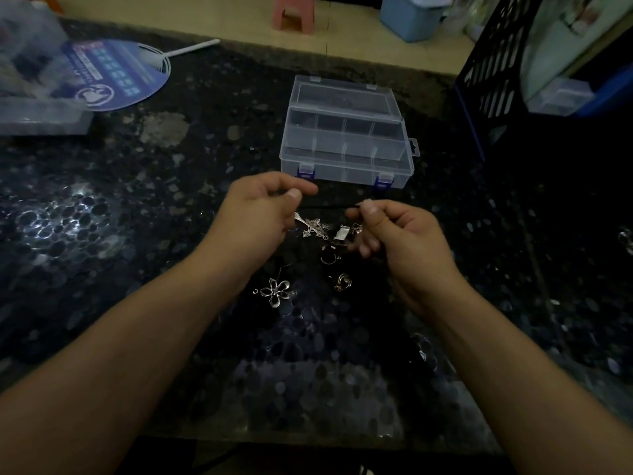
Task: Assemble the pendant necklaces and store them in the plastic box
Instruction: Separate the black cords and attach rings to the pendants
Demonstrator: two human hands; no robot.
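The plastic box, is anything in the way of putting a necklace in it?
Its own lid: the plastic box is latched shut. Otherwise nothing visible lies between it and the black cord pinched by the left hand and right hand.

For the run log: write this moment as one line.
left hand pinches black cord | right hand pinches its other end | pendants loose on table | plastic box open
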